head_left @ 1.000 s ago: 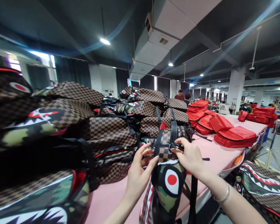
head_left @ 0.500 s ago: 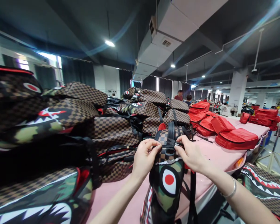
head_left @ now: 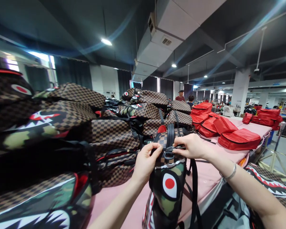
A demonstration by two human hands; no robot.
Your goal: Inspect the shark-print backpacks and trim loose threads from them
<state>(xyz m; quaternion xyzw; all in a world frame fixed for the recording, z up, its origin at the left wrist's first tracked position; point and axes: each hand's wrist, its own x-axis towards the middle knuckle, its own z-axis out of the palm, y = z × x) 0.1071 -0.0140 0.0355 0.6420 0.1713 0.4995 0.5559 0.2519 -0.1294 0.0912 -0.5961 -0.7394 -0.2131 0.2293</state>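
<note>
A backpack [head_left: 166,205] in brown check and camouflage, with a red-and-white eye patch, stands upright in front of me. Across its top, below the black carry handle [head_left: 171,135], runs a thin black strip [head_left: 167,149]; whether it is a strap or a zipper edge is unclear. Thumb and fingertips of my left hand [head_left: 146,161] pinch the strip's left end. My right hand [head_left: 193,146] is closed at the right end, thumb and forefinger pressed together on a narrow dark piece, partly hidden by the fingers. A black shoulder strap [head_left: 193,187] hangs down the bag's right side.
Piled checked backpacks [head_left: 112,132] fill the left and back of the pink-covered table [head_left: 116,203]. Red bags [head_left: 239,139] lie to the right. Another shark-print bag [head_left: 268,181] is low at right, near a metal stand [head_left: 276,152]. People are in the background.
My right hand has turned flatter and shifted slightly left, its fingers now closer to my left hand at the bag's top. The view has swung a little to the right.
</note>
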